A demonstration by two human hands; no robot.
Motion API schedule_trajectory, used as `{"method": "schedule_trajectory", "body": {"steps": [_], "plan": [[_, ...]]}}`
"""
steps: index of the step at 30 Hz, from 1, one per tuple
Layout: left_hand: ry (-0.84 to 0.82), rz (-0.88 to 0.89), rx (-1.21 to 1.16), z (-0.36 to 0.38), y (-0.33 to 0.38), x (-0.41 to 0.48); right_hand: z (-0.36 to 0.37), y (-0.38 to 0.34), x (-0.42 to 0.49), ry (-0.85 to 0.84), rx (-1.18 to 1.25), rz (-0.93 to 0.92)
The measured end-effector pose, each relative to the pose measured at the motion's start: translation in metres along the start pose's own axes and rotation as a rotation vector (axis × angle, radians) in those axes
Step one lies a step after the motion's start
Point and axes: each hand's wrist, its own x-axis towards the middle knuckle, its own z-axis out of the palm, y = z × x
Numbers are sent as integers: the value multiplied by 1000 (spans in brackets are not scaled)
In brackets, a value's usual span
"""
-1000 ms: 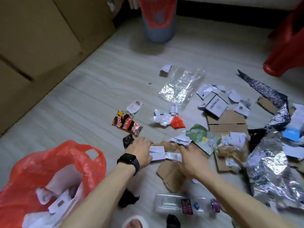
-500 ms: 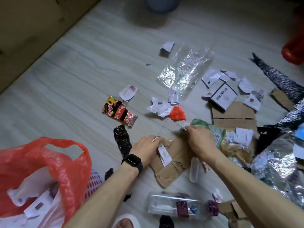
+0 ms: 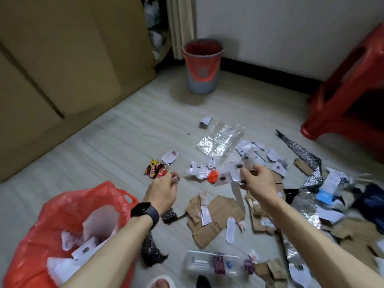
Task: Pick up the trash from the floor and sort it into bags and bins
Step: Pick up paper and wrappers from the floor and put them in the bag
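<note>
My right hand (image 3: 256, 185) is raised above the floor and grips a bunch of white paper scraps (image 3: 239, 169). My left hand (image 3: 163, 189), with a black watch on the wrist, hovers to its left and pinches a small scrap at its fingertips. The open red plastic bag (image 3: 68, 206) at lower left holds white paper pieces. Torn brown cardboard (image 3: 216, 217) with white labels lies below both hands. Crumpled white paper and a small red scrap (image 3: 213, 176) lie between the hands on the floor.
A grey bin lined in red (image 3: 201, 67) stands at the far wall. A red stool (image 3: 349, 94) is at right. A clear plastic bottle (image 3: 214, 265), a snack wrapper (image 3: 154, 169), clear film (image 3: 220, 138), silver foil and black plastic are scattered over the floor. Large cardboard leans at left.
Both hands have lifted off the floor. The right hand now holds a bunch of white scraps in the air, and the view has tilted up to show the bin.
</note>
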Motion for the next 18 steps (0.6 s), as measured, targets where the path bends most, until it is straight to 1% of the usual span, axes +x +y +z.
{"method": "schedule_trajectory", "body": {"steps": [2, 4, 6, 9, 10, 12, 14, 18], "plan": [[80, 28, -19, -26, 0, -13, 2, -31, -26, -86, 42, -33], [179, 16, -64, -57, -8, -33, 13, -62, -54, -188, 53, -75], [255, -20, -126, -83, -19, -49, 29, -87, -74, -245, 9, -122], [370, -113, -133, -127, -51, -83, 68, -124, -106, -349, -44, -191], [392, -156, -126, -139, -61, -94, 82, -134, -116, -385, -43, -207], [415, -296, -126, -164, -85, -121, 115, -149, -136, -463, -32, -223], [423, -410, -163, -179, -109, -141, 149, -157, -150, -518, -2, -222], [456, -515, -313, -187, -146, -167, 209, -157, -176, -635, 146, -184]]}}
